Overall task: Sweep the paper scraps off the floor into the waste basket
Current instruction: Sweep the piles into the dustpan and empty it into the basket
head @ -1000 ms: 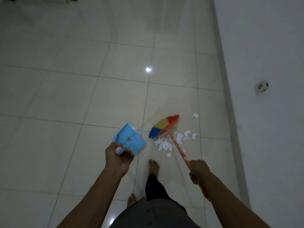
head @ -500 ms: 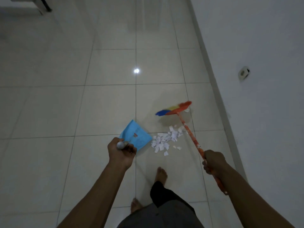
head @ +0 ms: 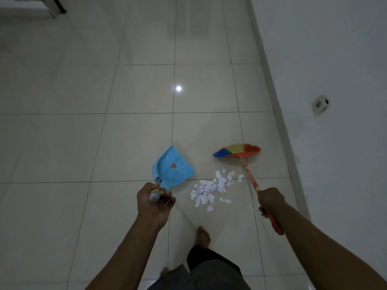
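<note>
On pale glossy floor tiles (head: 134,143), just ahead of a bare foot (head: 202,235), paper scraps (head: 206,190) lie in a loose white pile. The pile is stretched diagonally, near-left to far-right, with a few strays at its edges.

Left hand (head: 155,203) grips the white-capped handle end of a blue dustpan (head: 174,167), fingers curled round it. The pan extends away from the hand, with its right corner just beside the pile's left end. Cannot tell if it touches the floor.

Right hand (head: 270,199) is wrapped round the orange handle of a broom (head: 237,151). Its long axis runs from behind the hand, forward and slightly left, to the head on the far side of the pile. The head is fanned crosswise, blue at left, yellow in the middle, orange at right, and sits apart from the scraps. The handle passes just right of the pile.

A white wall (head: 335,59) runs along the right with a socket (head: 320,103) low on it. A bright light reflection (head: 178,88) sits on a tile further out. A dark furniture leg (head: 59,6) shows top left.
</note>
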